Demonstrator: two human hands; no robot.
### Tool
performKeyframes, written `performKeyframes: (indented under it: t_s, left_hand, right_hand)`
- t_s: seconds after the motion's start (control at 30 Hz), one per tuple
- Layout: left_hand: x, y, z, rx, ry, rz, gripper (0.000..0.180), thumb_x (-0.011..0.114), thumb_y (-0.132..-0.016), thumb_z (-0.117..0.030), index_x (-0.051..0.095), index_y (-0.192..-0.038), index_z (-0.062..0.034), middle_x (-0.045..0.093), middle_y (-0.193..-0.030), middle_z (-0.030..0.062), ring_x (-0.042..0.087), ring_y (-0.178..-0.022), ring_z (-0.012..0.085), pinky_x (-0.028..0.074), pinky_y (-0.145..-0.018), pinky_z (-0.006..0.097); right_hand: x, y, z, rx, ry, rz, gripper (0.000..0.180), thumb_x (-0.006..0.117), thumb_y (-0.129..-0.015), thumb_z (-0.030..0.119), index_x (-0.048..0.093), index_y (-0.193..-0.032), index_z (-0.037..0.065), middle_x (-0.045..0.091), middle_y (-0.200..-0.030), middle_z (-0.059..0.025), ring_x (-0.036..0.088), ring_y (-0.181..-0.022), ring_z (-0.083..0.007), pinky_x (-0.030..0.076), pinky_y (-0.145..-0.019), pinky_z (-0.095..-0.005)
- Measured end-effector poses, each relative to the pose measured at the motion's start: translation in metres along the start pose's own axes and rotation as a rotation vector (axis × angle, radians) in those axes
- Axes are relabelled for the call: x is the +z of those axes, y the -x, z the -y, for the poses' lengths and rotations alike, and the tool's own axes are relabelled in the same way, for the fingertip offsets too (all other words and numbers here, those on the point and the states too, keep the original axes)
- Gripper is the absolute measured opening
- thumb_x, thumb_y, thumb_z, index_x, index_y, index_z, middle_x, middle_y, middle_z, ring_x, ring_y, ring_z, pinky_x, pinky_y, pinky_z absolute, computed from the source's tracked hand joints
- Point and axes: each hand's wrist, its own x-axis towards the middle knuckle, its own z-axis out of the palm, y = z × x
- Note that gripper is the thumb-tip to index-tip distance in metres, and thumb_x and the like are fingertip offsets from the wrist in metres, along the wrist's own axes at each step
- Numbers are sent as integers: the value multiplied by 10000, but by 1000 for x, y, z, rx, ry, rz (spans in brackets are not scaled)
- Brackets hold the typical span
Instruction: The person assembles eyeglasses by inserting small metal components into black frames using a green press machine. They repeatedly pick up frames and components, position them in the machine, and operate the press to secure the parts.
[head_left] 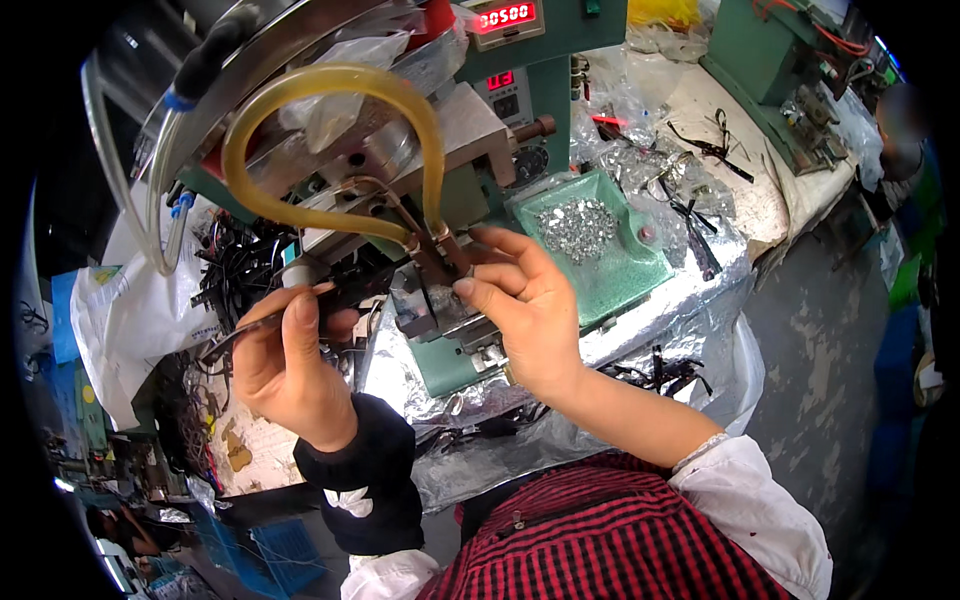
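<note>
My left hand [290,365] is closed on a thin dark strip that looks like a spectacle temple [262,322]. One end sticks out past the fingers at the left, and the other points toward the machine's metal jig [415,305]. Close against the copper-coloured tips [438,262] of the machine is my right hand [525,305], its thumb and fingers drawn together in a pinch. Whatever lies between those fingertips is too small to make out. A yellowish hose [432,130] loops down to the copper tips above both hands.
A green tray [650,262] of small silvery metal parts [577,228] stands right of the jig. Dark spectacle pieces [690,215] lie on plastic beyond it, and more black pieces [235,265] are heaped at the left. Another green machine [765,70] stands far right.
</note>
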Motion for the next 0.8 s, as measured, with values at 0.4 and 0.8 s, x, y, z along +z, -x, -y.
performKeyframes:
  t_s: [0.4, 0.8]
  left_hand:
    - [-4, 22, -11, 191, -117, 227, 51, 689, -891, 40, 660, -928, 20, 724, -888, 123, 688, -700, 175, 538, -621, 257]
    - [25, 73, 36, 806, -492, 518, 298, 864, -671, -8, 739, -935, -63, 753, -941, 97, 577, -536, 156, 404, -458, 277]
  right_hand:
    - [6, 13, 30, -3, 170, 54, 488, 585, -912, -39, 505, -1393, -16, 666, -1231, -143, 630, -1161, -231, 480, -1002, -327]
    - [-140, -28, 16, -467, 1177, -93, 230, 535, -924, 17, 709, -1075, 25, 727, -1033, -165, 697, -961, -355, 535, -874, -408]
